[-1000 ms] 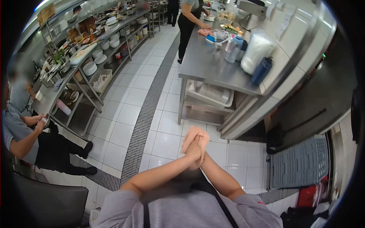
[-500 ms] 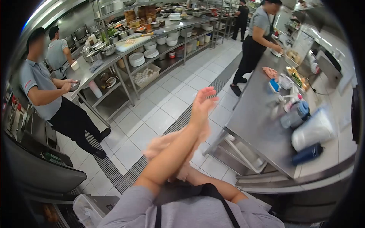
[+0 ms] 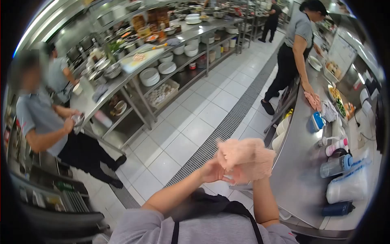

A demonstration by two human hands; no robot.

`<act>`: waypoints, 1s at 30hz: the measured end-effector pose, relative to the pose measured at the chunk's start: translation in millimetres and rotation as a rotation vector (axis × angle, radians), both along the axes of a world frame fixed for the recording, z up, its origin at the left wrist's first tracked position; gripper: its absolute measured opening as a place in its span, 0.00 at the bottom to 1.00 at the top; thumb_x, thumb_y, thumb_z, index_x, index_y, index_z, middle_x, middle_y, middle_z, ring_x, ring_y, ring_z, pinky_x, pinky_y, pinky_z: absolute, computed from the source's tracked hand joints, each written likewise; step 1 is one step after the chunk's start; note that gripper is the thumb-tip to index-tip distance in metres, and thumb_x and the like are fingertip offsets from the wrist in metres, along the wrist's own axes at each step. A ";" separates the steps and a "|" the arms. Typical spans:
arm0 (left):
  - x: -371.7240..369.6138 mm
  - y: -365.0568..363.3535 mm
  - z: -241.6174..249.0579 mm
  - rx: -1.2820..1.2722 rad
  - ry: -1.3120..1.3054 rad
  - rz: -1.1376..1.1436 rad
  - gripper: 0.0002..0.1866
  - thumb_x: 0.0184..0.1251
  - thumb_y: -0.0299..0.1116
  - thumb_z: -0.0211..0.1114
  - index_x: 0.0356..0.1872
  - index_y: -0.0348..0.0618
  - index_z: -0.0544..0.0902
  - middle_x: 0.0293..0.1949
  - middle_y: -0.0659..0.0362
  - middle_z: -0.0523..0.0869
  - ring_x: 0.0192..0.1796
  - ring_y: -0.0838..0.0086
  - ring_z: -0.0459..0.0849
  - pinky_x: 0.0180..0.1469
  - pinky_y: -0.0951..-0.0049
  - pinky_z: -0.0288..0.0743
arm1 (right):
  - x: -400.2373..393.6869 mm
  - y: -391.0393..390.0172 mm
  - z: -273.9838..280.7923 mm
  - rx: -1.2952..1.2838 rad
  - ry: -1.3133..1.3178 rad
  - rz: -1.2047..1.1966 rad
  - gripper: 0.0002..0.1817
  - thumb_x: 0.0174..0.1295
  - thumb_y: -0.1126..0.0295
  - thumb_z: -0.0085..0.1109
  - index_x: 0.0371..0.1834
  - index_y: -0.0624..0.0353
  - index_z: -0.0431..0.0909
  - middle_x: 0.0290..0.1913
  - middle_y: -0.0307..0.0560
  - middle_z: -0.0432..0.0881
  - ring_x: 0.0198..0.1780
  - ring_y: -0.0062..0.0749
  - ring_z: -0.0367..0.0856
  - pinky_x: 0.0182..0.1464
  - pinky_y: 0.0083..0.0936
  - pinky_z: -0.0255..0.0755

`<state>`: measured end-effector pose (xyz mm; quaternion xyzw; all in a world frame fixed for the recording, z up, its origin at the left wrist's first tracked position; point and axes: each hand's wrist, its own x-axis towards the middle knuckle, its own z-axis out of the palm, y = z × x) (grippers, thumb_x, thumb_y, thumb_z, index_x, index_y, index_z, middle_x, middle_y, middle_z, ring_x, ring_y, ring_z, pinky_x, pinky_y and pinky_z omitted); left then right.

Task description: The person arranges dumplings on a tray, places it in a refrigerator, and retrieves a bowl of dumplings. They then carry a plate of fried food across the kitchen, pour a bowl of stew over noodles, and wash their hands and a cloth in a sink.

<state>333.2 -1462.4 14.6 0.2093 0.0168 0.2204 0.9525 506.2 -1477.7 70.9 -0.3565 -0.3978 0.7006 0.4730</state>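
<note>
A pale pink cloth [image 3: 248, 156] is bunched up in front of me, above the tiled floor. My left hand [image 3: 213, 170] is closed on the near left edge of the cloth. My right hand is mostly covered by the cloth, which is wrapped around it; only the wrist [image 3: 262, 185] shows below, and its fingers are largely hidden.
To the right, a steel counter [image 3: 284, 179] holds a clear bottle [image 3: 333, 166], a white plastic bag [image 3: 347, 187] and a dark blue bottle [image 3: 338, 208]. One co-worker [image 3: 296, 44] touches another pink cloth [image 3: 313, 100] there. Another co-worker [image 3: 44, 122] stands left, holding a metal bowl [image 3: 78, 118].
The cloth has come off my raised left forearm and is now bunched between both hands, farther right. My view has turned slightly. The co-worker on the right now reaches to the other pink cloth.
</note>
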 end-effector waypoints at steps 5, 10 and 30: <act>79.9 53.6 8.2 -0.174 0.312 0.374 0.28 0.61 0.46 0.55 0.57 0.41 0.63 0.51 0.54 0.73 0.49 0.70 0.76 0.49 0.71 0.72 | -6.3 44.9 -56.8 0.738 -1.455 -0.493 0.32 0.52 0.58 0.52 0.61 0.57 0.58 0.57 0.50 0.67 0.57 0.41 0.65 0.59 0.34 0.59; 133.4 124.4 -4.2 0.387 0.749 0.480 0.19 0.64 0.42 0.52 0.46 0.34 0.73 0.39 0.57 0.79 0.40 0.76 0.77 0.42 0.78 0.71 | 39.7 78.5 -53.9 0.555 -1.334 -0.357 0.32 0.47 0.62 0.57 0.58 0.60 0.62 0.55 0.51 0.67 0.58 0.44 0.62 0.63 0.32 0.50; 263.2 346.4 -40.0 0.927 0.860 -0.636 0.20 0.61 0.41 0.57 0.51 0.42 0.72 0.41 0.62 0.77 0.41 0.81 0.73 0.41 0.83 0.66 | 235.0 -11.5 59.0 -1.098 -0.753 -0.946 0.17 0.56 0.68 0.50 0.47 0.66 0.70 0.45 0.50 0.75 0.46 0.32 0.73 0.47 0.22 0.67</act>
